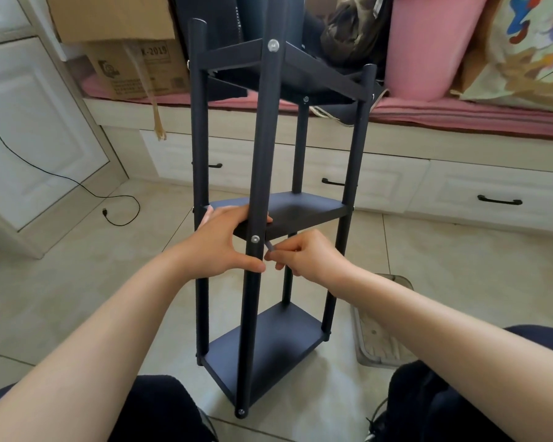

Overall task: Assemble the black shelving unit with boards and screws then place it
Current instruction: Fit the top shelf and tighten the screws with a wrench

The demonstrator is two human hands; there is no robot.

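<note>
The black shelving unit (262, 173) stands upright on the tiled floor between my knees, with three boards fixed between its black poles. My left hand (221, 240) grips the near front pole and the edge of the middle board (300, 212), thumb pressed below a silver screw (255, 239). My right hand (304, 255) pinches a small grey hex key (269, 246) just right of that screw. Another silver screw (273, 44) shows at the top board (300, 74). The bottom board (268, 352) rests near the floor.
A clear plastic tray (380, 339) lies on the floor to the right of the shelf. White drawers (492, 196) run under a pink-covered bench holding cardboard boxes (134, 68) and a pink bin (428, 46). A black cable (109, 205) trails on the tiles at left.
</note>
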